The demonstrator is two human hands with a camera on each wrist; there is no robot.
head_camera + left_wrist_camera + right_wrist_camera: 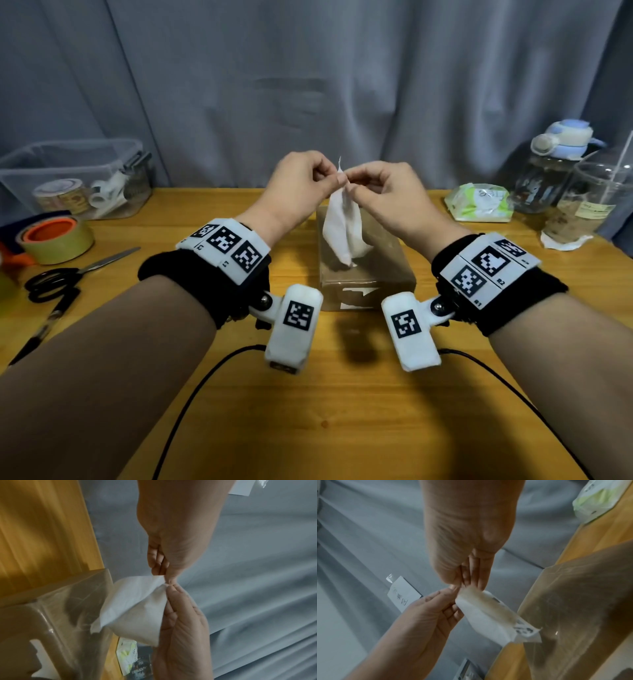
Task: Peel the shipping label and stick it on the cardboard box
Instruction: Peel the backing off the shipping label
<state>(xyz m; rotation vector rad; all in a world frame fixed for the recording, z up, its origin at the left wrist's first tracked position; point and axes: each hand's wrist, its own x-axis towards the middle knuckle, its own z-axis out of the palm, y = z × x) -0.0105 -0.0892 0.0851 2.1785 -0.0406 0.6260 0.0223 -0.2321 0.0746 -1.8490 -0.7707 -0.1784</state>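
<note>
A white shipping label [342, 229] on its backing hangs crumpled above a brown cardboard box [366, 274] wrapped in glossy film at the table's middle. My left hand [337, 178] pinches the sheet's top corner from the left. Touching it from the right, my right hand [352, 188] pinches the same corner. In the left wrist view the label [137, 612] spreads into two layers below the pinch, beside the box [51, 615]. In the right wrist view black print shows on the label [488, 618], whose lower end hangs in front of the box [573, 615].
On the left stand a clear plastic bin [72, 174], a tape roll [56, 240], scissors [68, 274] and a pen [44, 325]. A tissue pack [479, 202], a water bottle [555, 164] and a plastic cup [589, 202] stand at the right. A grey curtain hangs behind.
</note>
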